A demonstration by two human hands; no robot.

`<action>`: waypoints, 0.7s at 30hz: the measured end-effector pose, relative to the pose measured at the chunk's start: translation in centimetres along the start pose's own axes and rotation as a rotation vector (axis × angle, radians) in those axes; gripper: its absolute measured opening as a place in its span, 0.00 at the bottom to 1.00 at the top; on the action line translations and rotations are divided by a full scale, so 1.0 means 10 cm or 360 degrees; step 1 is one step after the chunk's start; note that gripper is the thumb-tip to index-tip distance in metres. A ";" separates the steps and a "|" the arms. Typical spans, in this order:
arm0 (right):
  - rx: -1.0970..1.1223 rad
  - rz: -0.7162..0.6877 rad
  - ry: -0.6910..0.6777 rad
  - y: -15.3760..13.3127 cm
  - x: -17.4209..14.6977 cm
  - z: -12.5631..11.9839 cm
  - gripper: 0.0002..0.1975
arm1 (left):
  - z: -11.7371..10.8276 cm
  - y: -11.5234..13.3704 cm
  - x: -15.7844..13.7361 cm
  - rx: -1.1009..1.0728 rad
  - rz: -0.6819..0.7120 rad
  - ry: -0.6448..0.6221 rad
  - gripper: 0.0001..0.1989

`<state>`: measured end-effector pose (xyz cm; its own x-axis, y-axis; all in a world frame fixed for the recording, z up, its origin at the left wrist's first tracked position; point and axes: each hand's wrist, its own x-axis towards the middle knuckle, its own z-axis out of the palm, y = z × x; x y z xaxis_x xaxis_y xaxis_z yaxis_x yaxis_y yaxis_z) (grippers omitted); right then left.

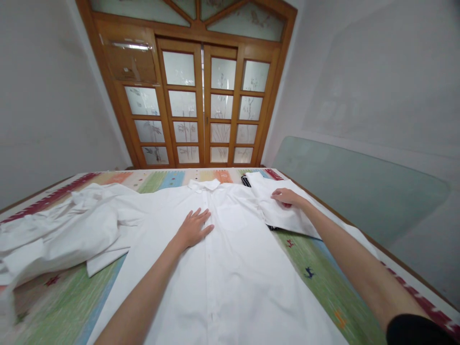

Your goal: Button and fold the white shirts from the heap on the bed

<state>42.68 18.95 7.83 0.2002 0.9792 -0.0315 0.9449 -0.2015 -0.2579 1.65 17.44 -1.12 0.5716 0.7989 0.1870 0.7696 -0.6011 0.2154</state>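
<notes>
A white button-up shirt [230, 258] lies spread front side up, its collar at the far end. My left hand [196, 227] rests flat on the chest beside the button placket, fingers spread. Over on the right, my right hand [286, 196] is at the shirt's sleeve [269, 206], fingers bent together on the cloth; its fingertips are partly hidden. That sleeve stretches out to the right, over a dark patterned item [246, 180] that shows only at its edges.
Crumpled white cloth [82, 225] is heaped at the left, beside the shirt. Underneath is a colourful patterned cover [312, 273]. A pale green glass panel [359, 177] leans on the right wall. Wooden doors [203, 100] with frosted panes stand beyond the far edge.
</notes>
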 end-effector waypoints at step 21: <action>0.0547 -0.0133 0.0061 -0.20 0.11 -0.63 0.06 | 0.01 -0.01 0.01 -0.0014 -0.0022 -0.0014 0.30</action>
<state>42.61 20.26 14.39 0.1415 0.9892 0.0384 0.8173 -0.0949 -0.5684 1.67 17.56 -1.18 0.5634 0.8074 0.1753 0.7750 -0.5900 0.2266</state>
